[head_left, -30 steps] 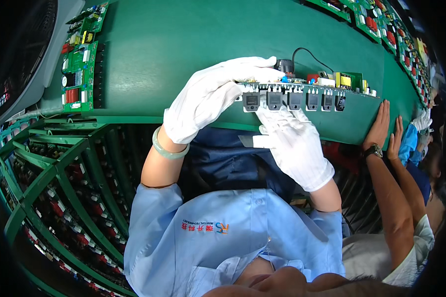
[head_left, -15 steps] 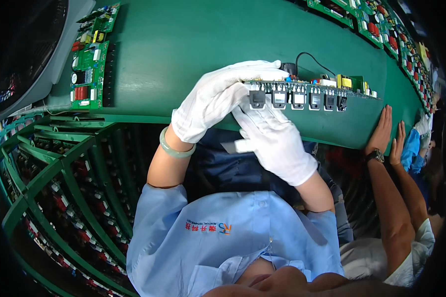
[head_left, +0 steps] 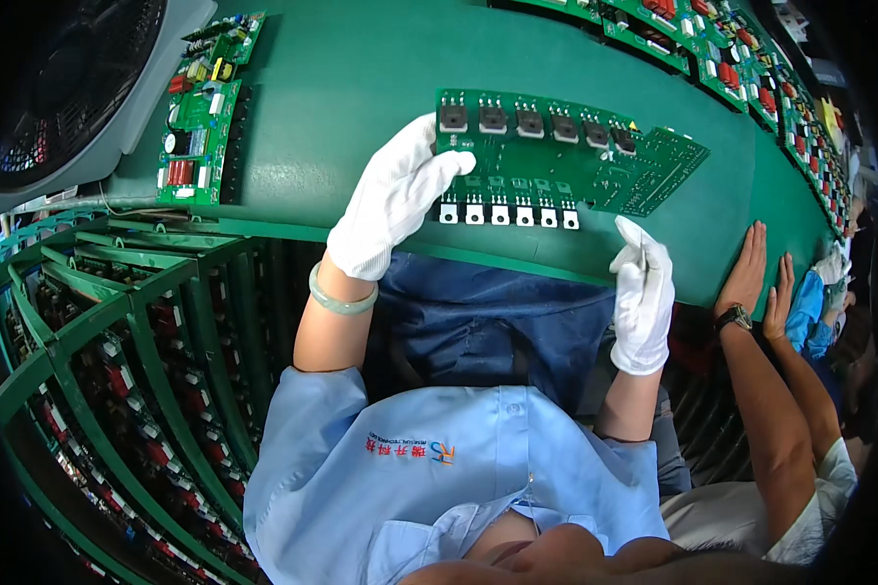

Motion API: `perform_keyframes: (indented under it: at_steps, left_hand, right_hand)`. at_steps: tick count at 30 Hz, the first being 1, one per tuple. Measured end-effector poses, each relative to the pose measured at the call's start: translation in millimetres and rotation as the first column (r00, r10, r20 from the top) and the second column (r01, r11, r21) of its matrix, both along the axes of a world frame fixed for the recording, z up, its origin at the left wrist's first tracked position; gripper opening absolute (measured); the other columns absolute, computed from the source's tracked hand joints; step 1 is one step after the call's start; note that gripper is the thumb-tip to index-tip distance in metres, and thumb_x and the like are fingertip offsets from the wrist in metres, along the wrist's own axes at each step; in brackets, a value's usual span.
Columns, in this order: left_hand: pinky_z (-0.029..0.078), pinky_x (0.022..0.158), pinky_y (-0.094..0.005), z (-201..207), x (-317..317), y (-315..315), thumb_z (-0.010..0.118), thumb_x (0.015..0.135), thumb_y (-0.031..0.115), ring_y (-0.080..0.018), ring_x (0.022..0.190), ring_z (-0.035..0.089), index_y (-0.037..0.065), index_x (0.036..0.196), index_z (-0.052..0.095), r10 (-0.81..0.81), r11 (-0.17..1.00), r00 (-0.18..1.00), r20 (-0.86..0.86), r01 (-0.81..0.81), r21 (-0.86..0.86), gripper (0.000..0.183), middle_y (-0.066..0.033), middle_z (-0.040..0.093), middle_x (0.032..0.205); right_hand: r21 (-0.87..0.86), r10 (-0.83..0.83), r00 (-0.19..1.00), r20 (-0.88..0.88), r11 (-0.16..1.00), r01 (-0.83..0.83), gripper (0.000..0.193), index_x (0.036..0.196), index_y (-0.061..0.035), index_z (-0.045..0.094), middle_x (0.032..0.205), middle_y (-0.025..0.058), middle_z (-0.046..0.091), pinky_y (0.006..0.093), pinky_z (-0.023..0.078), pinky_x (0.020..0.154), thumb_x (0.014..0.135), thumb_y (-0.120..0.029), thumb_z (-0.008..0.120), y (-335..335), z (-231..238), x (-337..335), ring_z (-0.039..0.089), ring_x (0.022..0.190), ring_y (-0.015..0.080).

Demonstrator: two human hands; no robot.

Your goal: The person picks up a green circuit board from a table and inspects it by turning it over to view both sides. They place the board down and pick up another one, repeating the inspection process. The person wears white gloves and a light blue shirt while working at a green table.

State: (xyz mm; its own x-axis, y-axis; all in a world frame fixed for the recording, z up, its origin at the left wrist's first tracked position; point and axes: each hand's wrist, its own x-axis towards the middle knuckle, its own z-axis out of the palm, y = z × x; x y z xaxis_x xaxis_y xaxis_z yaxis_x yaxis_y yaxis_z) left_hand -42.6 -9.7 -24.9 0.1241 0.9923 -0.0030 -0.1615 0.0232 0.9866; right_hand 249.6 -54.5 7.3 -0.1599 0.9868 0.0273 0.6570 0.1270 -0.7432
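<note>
My gloved left hand point(head_left: 392, 200) grips the left end of a green circuit board point(head_left: 541, 161), thumb on the face toward me. The board is tilted up above the bench. A row of black flat transistors point(head_left: 530, 124) runs along its upper edge. Along the lower edge, several similar parts point(head_left: 499, 214) stick out, their metal backs showing. To the right of the board and apart from it is my gloved right hand point(head_left: 642, 297), fingers pointing up and loosely bent. Nothing shows in it.
The green bench point(head_left: 341, 78) carries populated boards point(head_left: 200, 136) at left beside a grey fan point(head_left: 78, 97), and a line of boards point(head_left: 727, 73) at far right. A green rack point(head_left: 137, 322) full of boards stands at lower left. Another person's hands point(head_left: 746, 268) rest on the bench edge at right.
The board has turned from edge-on to showing its broad face. My right hand has come away from beneath it and moved right. My left hand still holds the board's left end.
</note>
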Motion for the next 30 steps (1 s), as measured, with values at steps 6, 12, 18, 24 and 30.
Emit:
perform_keyframes:
  at_steps: [6,12,18,24,30]
  left_hand:
    - [0.043,0.095,-0.0252,-4.6,2.1,3.4,0.056,0.095,0.002,-0.0107,0.105,0.054,-0.005,0.134,0.048,0.033,0.999,0.999,-0.008,-0.033,0.025,0.040,-0.0063,0.061,0.119]
    - [0.043,0.096,-0.0258,-8.6,5.5,3.9,0.056,0.096,0.003,-0.0112,0.105,0.055,-0.005,0.135,0.047,0.052,0.998,0.998,0.025,-0.053,0.038,0.040,-0.0071,0.061,0.120]
    - [0.044,0.095,-0.0261,-7.2,1.5,1.9,0.055,0.097,0.003,-0.0119,0.105,0.056,-0.006,0.135,0.047,0.027,0.999,0.999,-0.031,-0.027,0.022,0.040,-0.0072,0.061,0.121]
    - [0.044,0.096,-0.0269,-7.1,2.2,1.4,0.057,0.095,0.004,-0.0130,0.105,0.056,-0.005,0.135,0.048,0.039,0.999,0.998,-0.041,-0.037,0.038,0.041,-0.0077,0.062,0.119]
    - [0.044,0.096,-0.0278,-11.3,-0.1,1.3,0.058,0.095,0.009,-0.0141,0.105,0.056,-0.005,0.132,0.050,0.017,0.999,0.998,-0.068,-0.014,0.034,0.040,-0.0091,0.063,0.119]
  right_hand:
    - [0.389,0.095,0.920,0.380,0.886,-0.252,0.044,0.125,-0.0164,0.068,0.080,0.0046,0.058,0.0330,0.046,0.069,0.081,-0.011,0.069,33.2,6.9,-18.0,0.056,0.079,0.0224]
    - [0.493,0.254,0.855,0.452,0.728,-0.477,0.051,0.126,-0.0156,0.066,0.080,-0.0001,0.061,0.0312,0.045,0.061,0.076,-0.021,0.076,55.6,-0.3,-42.8,0.058,0.071,0.0171]
    - [0.450,0.337,0.786,0.518,0.674,-0.586,0.051,0.123,-0.0134,0.067,0.090,0.0029,0.061,0.0308,0.043,0.060,0.073,-0.014,0.061,57.8,-2.5,-59.2,0.059,0.078,0.0172]
    - [0.460,0.332,0.781,0.529,0.661,-0.593,0.051,0.122,-0.0135,0.067,0.089,0.0025,0.061,0.0312,0.043,0.061,0.071,-0.015,0.061,59.8,-5.0,-59.7,0.059,0.078,0.0171]
    - [0.444,0.390,0.767,0.510,0.644,-0.623,0.049,0.120,-0.0134,0.068,0.087,0.0021,0.062,0.0314,0.043,0.061,0.071,-0.014,0.062,66.2,-5.5,-58.2,0.059,0.078,0.0170]
